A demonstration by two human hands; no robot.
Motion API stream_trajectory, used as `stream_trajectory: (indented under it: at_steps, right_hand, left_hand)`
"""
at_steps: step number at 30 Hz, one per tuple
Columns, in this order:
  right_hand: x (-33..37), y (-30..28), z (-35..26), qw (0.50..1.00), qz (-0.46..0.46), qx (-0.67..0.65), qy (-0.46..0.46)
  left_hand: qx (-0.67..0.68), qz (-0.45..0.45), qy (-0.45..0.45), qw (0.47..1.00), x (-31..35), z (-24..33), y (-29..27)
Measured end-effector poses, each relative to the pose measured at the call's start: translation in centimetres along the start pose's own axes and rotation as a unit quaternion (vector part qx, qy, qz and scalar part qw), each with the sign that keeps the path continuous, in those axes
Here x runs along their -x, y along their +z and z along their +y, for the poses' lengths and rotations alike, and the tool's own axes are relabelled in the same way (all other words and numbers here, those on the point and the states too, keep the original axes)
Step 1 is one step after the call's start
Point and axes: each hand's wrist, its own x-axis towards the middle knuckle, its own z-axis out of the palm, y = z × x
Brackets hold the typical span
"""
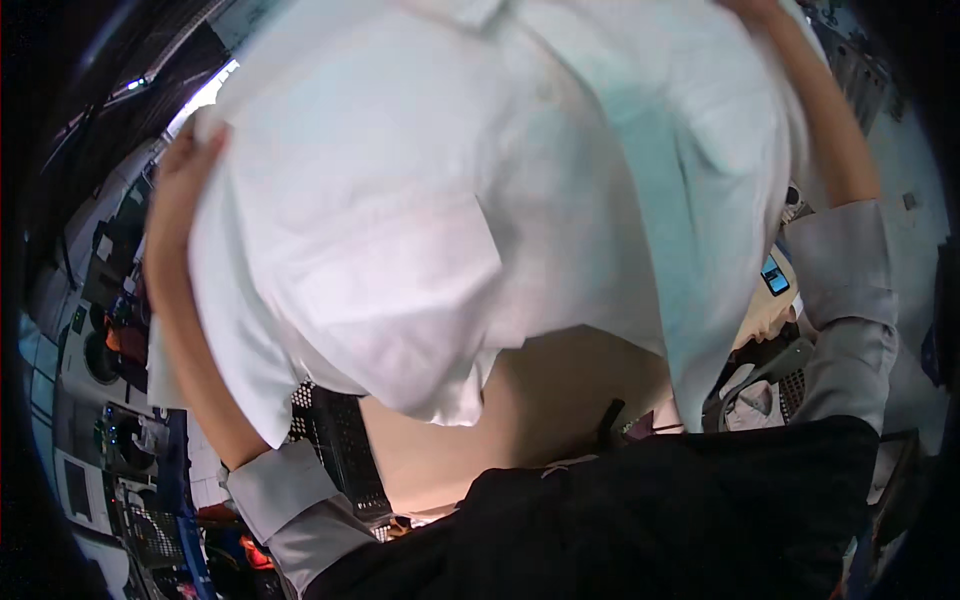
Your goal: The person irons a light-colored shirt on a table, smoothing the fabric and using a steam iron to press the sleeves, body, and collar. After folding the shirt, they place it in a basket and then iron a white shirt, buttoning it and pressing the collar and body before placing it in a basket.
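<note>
A large white shirt (390, 150) with a collar and a front pocket is spread in the air before me and fills most of the upper view. At its left edge my left hand (188, 160) is closed on the cloth, thumb showing on the near side. My right hand (752, 8) is at the shirt's upper right, partly cut off by the top edge; it appears closed on the cloth, though most of its fingers are hidden. The shirt's lower edge hangs loose above a beige board surface (430, 450). Motion slightly blurs the cloth.
A black perforated crate (340, 450) stands left of the beige surface. On the right, a phone with a lit screen (775, 275) lies on pale cloth, near a basket (790, 390) with cloth in it. Washing machines (95, 350) line the far left.
</note>
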Motion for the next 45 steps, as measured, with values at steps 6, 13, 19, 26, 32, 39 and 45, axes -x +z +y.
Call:
stream_trajectory:
  at_steps: [6,13,19,26,32,39,45]
  right_hand:
    - [11.2,15.0,-12.9,0.963,-0.163,-0.210,-0.052]
    - [31.5,18.5,-31.8,0.811,-0.474,-0.342,-0.003]
    - [37.1,16.2,-35.3,0.691,-0.581,-0.429,0.019]
    - [29.3,24.6,-36.7,0.758,-0.435,-0.448,0.191]
    - [26.0,29.1,-41.6,0.715,-0.569,-0.398,0.085]
    - [28.7,35.3,-44.5,0.635,-0.579,-0.378,0.344]
    - [28.5,34.1,-44.4,0.399,-0.539,-0.537,0.511]
  left_hand:
    - [-0.224,-0.099,-0.030,0.969,4.9,-18.4,11.0]
    - [-0.252,-0.209,-0.047,0.944,22.7,-26.1,27.6]
    - [-0.311,-0.280,-0.085,0.904,33.6,-23.0,30.5]
    - [-0.243,-0.182,-0.097,0.948,26.4,-24.5,32.1]
    - [-0.186,-0.232,-0.251,0.921,15.0,-28.0,36.4]
    - [-0.174,-0.298,-0.265,0.900,11.4,-34.0,40.9]
    - [0.102,-0.211,-0.303,0.924,12.6,-36.5,38.3]
